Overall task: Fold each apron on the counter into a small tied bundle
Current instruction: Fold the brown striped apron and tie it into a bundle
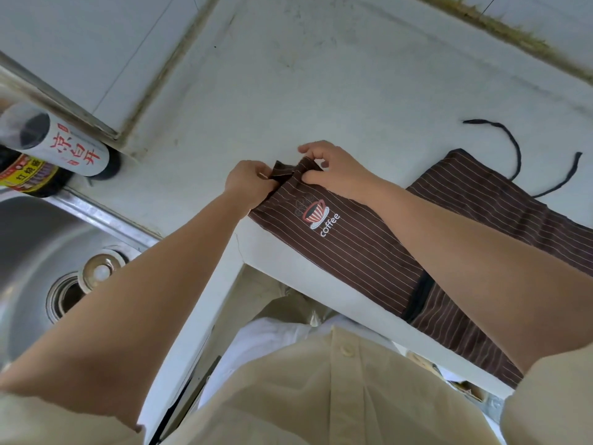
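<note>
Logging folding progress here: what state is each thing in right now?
apron: long strip on the counter, untied.
strap: loose on the counter.
left hand: pinches the apron's end.
right hand: pinches the apron's end.
sink: drain open, plug beside it.
bottles: standing.
</note>
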Tool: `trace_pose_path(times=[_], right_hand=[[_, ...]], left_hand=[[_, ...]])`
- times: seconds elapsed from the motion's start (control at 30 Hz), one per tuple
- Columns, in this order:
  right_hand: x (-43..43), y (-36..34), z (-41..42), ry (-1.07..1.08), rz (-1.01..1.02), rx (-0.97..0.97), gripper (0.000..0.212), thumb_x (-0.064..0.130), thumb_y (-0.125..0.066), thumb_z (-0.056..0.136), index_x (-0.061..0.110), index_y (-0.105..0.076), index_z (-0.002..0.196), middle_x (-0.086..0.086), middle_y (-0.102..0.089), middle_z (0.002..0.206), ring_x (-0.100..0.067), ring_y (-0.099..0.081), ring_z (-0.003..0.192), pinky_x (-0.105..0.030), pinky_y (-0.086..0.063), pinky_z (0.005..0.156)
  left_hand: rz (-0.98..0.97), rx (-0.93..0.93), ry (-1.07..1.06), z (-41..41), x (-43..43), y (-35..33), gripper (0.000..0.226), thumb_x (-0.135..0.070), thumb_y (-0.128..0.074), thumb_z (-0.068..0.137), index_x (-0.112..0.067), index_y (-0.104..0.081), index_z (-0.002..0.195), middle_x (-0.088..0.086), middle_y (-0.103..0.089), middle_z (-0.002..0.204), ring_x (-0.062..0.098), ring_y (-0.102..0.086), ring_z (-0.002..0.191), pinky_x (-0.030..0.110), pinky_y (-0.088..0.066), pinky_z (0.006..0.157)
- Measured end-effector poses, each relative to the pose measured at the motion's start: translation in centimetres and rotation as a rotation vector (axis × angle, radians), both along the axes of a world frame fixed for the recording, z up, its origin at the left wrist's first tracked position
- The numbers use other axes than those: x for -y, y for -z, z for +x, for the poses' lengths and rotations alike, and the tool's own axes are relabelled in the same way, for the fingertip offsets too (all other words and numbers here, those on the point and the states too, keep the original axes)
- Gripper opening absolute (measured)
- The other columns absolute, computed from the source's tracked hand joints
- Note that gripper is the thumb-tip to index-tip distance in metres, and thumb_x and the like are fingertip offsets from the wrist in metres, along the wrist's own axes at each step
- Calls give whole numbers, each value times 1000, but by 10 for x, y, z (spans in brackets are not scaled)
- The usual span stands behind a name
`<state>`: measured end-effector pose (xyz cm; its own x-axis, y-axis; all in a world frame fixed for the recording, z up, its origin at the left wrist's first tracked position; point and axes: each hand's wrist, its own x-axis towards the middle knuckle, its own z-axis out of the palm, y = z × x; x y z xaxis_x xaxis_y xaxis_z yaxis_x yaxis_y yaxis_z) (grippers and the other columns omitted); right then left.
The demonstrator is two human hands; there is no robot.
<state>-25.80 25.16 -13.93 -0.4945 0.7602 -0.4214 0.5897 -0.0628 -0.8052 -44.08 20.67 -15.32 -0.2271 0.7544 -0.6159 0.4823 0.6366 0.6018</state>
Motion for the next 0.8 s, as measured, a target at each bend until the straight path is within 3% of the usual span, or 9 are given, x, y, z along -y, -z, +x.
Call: trace_pose_path(times=[0.07,0.13,0.27,0.43,0.63,0.8], right_hand=[[1,-5,-3,-6,-124,-21,16,15,-62,92,16,-62,108,0,-67,110,-13,-64,93,-30,-51,87],[3,-7,-5,-22,-179,-45,16,16,-62,92,12,-62,108,-3,-72,99,-16,-70,82,-29,-56,79],[3,-3,-11,-24,-48,-4,18,21,-65,91,12,-66,107,1,-71,96,-11,-68,83,-26,-53,79],[-1,2,-17,24,-61,33,21,23,-66,91,7,-68,105,-7,-71,97,-16,-68,82,-37,-56,83],[-5,-6,-20,48,-133,-96,13,17,-64,92,12,-67,103,-2,-70,91,-13,-69,78,-24,-56,71],[-12,0,-24,48,-124,-88,15,15,-66,91,12,-63,105,-9,-70,100,-20,-69,87,-34,-56,83]], left_hand=[[50,158,-145,0,5,-2,7,-12,-70,83,-16,-68,78,14,-72,85,33,-68,80,41,-59,80],[37,218,-219,0,8,-3,13,-6,-67,84,-16,-68,76,13,-69,79,30,-66,74,40,-60,78],[23,263,-282,-1,8,-6,12,-8,-62,88,-13,-70,80,12,-68,78,27,-64,74,36,-57,78],[35,414,-278,-5,9,-9,20,-14,-54,90,-8,-69,79,10,-67,75,25,-64,74,36,-53,77],[209,228,-164,-2,7,-9,18,-12,-56,94,-19,-71,92,2,-74,80,16,-70,67,27,-59,64],[212,291,-86,-5,3,-12,21,-7,-51,95,-14,-68,105,4,-74,80,19,-71,69,30,-59,66]])
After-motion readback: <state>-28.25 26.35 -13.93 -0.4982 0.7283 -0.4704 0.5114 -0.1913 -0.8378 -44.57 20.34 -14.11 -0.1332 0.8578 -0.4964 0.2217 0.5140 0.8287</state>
